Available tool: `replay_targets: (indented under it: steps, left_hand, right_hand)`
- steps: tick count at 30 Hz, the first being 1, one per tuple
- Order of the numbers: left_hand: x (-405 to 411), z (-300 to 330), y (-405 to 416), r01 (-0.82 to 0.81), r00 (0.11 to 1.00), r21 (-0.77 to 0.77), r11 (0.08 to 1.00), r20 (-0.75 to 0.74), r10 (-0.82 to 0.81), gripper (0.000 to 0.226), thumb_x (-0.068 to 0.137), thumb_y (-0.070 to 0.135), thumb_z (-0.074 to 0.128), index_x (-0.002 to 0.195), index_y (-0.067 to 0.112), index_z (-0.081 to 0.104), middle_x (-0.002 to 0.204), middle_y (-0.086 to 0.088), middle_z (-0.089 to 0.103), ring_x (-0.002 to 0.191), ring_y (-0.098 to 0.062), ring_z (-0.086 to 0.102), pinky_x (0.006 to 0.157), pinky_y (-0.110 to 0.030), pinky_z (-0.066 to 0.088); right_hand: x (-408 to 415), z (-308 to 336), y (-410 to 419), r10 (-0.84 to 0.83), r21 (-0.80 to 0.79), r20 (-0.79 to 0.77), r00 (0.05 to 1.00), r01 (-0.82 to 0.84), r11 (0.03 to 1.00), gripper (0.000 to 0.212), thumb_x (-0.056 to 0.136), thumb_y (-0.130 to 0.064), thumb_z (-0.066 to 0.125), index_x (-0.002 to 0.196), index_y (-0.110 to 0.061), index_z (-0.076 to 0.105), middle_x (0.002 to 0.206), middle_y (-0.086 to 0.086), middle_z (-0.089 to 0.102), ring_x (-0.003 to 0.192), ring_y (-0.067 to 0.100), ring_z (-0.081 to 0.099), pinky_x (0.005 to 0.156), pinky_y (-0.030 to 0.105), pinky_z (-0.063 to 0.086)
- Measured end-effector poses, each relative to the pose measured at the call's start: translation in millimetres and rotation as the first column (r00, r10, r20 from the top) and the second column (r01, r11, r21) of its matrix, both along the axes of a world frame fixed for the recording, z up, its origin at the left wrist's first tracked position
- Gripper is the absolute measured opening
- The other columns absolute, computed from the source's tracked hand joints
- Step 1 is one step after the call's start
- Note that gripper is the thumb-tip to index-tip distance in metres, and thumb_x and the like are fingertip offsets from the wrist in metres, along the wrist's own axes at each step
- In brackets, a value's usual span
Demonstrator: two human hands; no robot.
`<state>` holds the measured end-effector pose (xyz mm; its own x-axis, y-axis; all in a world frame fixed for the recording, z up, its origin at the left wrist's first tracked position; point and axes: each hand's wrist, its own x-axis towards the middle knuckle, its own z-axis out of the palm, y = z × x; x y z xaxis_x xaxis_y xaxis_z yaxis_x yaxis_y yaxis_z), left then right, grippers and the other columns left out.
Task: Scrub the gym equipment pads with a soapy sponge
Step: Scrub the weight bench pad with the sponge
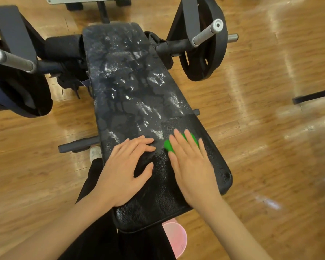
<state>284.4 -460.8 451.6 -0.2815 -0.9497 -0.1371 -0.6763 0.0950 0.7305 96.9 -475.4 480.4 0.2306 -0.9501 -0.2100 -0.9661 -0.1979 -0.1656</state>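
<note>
Looking down from the head camera, I see both of my hands flat on the near end of the black bench pad (131,94), which runs away from me toward the weight machine. My right hand (190,164) lies palm-down on the green sponge (169,145), fingers (178,136) straight and slightly spread, pressing it onto the pad; the sponge shows green between and ahead of those fingers and is otherwise covered by the hand. My left hand (129,167) rests just beside it, also palm-down on the pad, its fingers straight and held nearly together, thumb angled out, holding nothing.

White soapy streaks and wet patches cover the middle and far part of the pad, while the near end around my hands looks dark, pebbled and glossy. A black weight plate (204,53) hangs on the right of the pad behind a grey handle bar (206,33), and another weight plate (21,94) with a second handle (9,60) sits on the left. Under the near edge of the pad a pink bucket (176,239) stands on the wooden floor (270,147). My dark trousers (109,241) and one white shoe (95,153) show left of the pad.
</note>
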Motion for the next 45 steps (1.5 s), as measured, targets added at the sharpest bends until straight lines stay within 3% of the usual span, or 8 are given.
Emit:
replay_targets:
  steps: [7,15,19,25,30,35,41,45]
  left_hand:
    - [-2,0,-1,-0.013,1.0,-0.017,1.0,0.006,0.013,0.036,0.093,0.046,0.044,0.124,0.032,0.057,0.141,0.021,0.049,0.138,0.004,0.032,0.119,-0.019,0.01]
    - [-2,-3,-1,-0.025,1.0,-0.04,0.999,-0.007,0.025,0.036,0.093,0.047,0.045,0.123,0.032,0.057,0.14,0.022,0.049,0.138,0.005,0.032,0.118,-0.02,0.012]
    - [-2,-3,-1,-0.023,1.0,-0.045,0.999,-0.005,0.022,0.039,0.092,0.047,0.043,0.123,0.029,0.058,0.14,0.02,0.05,0.138,0.0,0.036,0.119,-0.026,0.017]
    - [-2,-2,-1,-0.038,0.999,-0.036,0.999,-0.013,0.037,0.04,0.091,0.047,0.043,0.123,0.03,0.059,0.14,0.02,0.051,0.138,0.0,0.037,0.118,-0.021,0.014]
    - [-2,0,0,-0.025,0.999,-0.015,1.0,-0.027,0.024,0.039,0.092,0.045,0.043,0.123,0.028,0.059,0.139,0.016,0.053,0.138,-0.003,0.038,0.12,-0.022,0.011]
    - [6,-1,7,-0.135,0.989,-0.034,0.99,0.053,0.137,0.042,0.095,0.042,0.043,0.129,0.023,0.057,0.146,0.006,0.047,0.147,-0.011,0.028,0.124,-0.031,0.005]
    - [15,-4,15,-0.187,0.978,0.069,0.98,0.102,0.179,0.055,0.094,0.051,0.034,0.137,0.02,0.049,0.152,-0.002,0.036,0.148,-0.018,0.023,0.122,-0.029,0.003]
    - [13,-4,15,-0.178,0.978,0.069,0.982,0.119,0.169,0.05,0.095,0.047,0.036,0.134,0.019,0.048,0.149,-0.004,0.037,0.145,-0.022,0.03,0.122,-0.038,0.012]
  right_hand:
    - [22,-29,-52,-0.028,0.009,-0.021,0.999,0.028,1.0,0.056,0.099,-0.035,0.018,0.137,-0.01,0.051,0.146,0.006,0.047,0.139,0.029,0.037,0.113,0.051,0.025]
    - [7,-11,-4,0.043,-0.058,-0.024,0.999,-0.045,0.997,0.046,0.098,-0.03,0.029,0.126,-0.014,0.062,0.137,0.008,0.056,0.132,0.032,0.047,0.107,0.055,0.033]
    - [25,-31,-49,0.021,0.034,-0.019,1.0,-0.021,0.999,0.042,0.103,-0.027,0.032,0.14,-0.013,0.048,0.15,0.008,0.042,0.143,0.031,0.029,0.115,0.055,0.018]
    - [9,-9,4,0.087,-0.056,-0.045,0.995,-0.089,0.994,0.047,0.096,-0.03,0.031,0.13,-0.012,0.059,0.139,0.008,0.054,0.133,0.032,0.046,0.106,0.057,0.033]
    - [37,-32,-53,0.039,0.1,-0.056,0.998,-0.033,0.994,0.044,0.105,-0.027,0.031,0.146,-0.016,0.039,0.156,0.004,0.03,0.147,0.028,0.017,0.117,0.055,0.011]
    - [22,-1,17,0.026,-0.013,-0.02,0.999,-0.026,1.0,0.05,0.097,-0.033,0.027,0.137,-0.016,0.053,0.148,0.004,0.045,0.14,0.028,0.036,0.11,0.056,0.029]
    - [52,-32,-43,-0.029,0.028,-0.042,0.999,0.031,0.999,0.041,0.101,-0.025,0.039,0.139,-0.013,0.05,0.149,0.008,0.043,0.142,0.032,0.032,0.112,0.06,0.025]
    - [42,-8,11,-0.001,-0.017,-0.047,0.999,0.0,1.0,0.044,0.1,-0.029,0.034,0.139,-0.016,0.05,0.149,0.004,0.043,0.141,0.028,0.033,0.112,0.054,0.026]
